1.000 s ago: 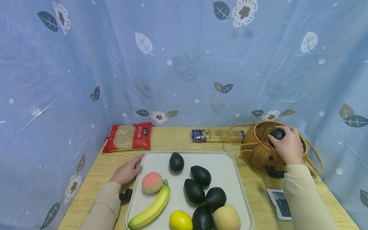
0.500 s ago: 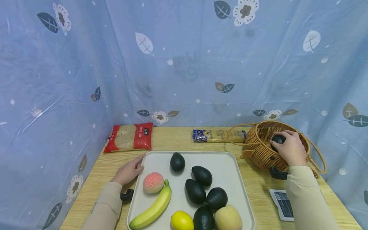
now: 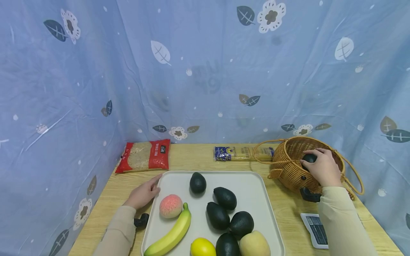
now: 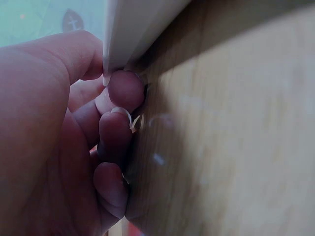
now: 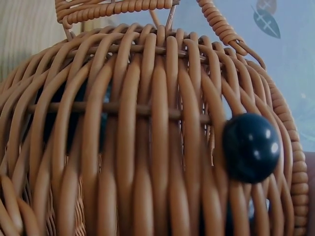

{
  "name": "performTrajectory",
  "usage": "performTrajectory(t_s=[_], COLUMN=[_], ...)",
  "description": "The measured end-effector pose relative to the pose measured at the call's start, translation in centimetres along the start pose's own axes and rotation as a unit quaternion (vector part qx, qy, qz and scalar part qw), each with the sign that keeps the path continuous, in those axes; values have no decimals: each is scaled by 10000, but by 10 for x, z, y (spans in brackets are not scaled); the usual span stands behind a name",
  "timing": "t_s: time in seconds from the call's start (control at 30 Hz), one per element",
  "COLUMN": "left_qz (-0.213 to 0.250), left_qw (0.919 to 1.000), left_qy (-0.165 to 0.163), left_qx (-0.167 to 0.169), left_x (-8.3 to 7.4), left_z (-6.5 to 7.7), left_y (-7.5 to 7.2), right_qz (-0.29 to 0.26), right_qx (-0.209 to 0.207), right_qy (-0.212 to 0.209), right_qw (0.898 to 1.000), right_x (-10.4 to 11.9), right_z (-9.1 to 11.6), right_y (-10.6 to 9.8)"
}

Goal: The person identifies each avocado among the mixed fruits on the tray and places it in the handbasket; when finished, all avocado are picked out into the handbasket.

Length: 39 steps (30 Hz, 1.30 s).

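Observation:
At the mouth of a wicker basket (image 3: 289, 174), my right hand (image 3: 323, 165) pinches a dark avocado (image 3: 309, 161) between thumb and fingers, below the far rim. The right wrist view is filled by the woven wall (image 5: 147, 147) with its shiny black bead (image 5: 251, 147); that hand is almost wholly hidden there. My left hand (image 3: 144, 192) grips the left rim of a white tray (image 3: 243, 181), its fingers curled at the tray's edge (image 4: 133, 34) close to the wood. Several avocados (image 3: 217, 216), a peach (image 3: 171, 206), a banana (image 3: 171, 234) and a lemon (image 3: 203, 247) lie in the tray.
A pale yellow round fruit (image 3: 254, 244) sits at the tray's front right. Behind the tray lie a red food packet (image 3: 144, 155) and a pack of spaghetti (image 3: 241, 153). A small white-and-dark packet (image 3: 315, 229) lies near my right sleeve. A blue curtain (image 3: 205, 71) encloses the table.
My right hand has lowered the avocado a little deeper into the basket's mouth, moving slightly right. The left hand stays at the tray's edge, and the view has tilted slightly.

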<state>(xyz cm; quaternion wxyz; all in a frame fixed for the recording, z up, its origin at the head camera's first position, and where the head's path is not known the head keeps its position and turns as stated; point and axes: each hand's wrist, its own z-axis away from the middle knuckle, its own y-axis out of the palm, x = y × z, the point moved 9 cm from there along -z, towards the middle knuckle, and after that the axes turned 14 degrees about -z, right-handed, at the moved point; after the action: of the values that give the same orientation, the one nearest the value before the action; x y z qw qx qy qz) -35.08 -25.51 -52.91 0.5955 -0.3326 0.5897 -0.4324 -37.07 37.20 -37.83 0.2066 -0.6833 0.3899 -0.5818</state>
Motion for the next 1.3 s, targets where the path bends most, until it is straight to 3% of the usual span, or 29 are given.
performTrajectory(t_s=[0.23, 0.37, 0.57, 0.73, 0.9, 1.03, 1.3], left_qz=[-9, -39, -25, -14, -30, -3, -7], left_qw=[10000, 10000, 9999, 9999, 9999, 9998, 9999], left_qy=[-19, -29, -92, -131, -134, -163, -92], left_qx=[-52, -45, 32, 48, 82, 139, 135], left_x=[-2, -2, -1, 0, 1, 1, 2], left_z=[0, 0, 0, -3, -4, -3, -4], left_y=[-2, -2, -1, -1, 0, 1, 2], right_qz=[-78, -71, -230, -691, -1263, -1500, -1731], right_qx=[-44, -137, -217, 498, 1588, 2033, 3280], right_qy=[-1, -100, -834, -1365, -1718, -2221, -2817], right_qw=[10000, 9998, 9960, 9870, 9640, 9417, 8849], right_x=[-1, 10, 61, 109, 147, 173, 198], right_z=[1, 5, 21, 42, 70, 98, 171], right_y=[0, -1, 7, 28, 56, 74, 121])
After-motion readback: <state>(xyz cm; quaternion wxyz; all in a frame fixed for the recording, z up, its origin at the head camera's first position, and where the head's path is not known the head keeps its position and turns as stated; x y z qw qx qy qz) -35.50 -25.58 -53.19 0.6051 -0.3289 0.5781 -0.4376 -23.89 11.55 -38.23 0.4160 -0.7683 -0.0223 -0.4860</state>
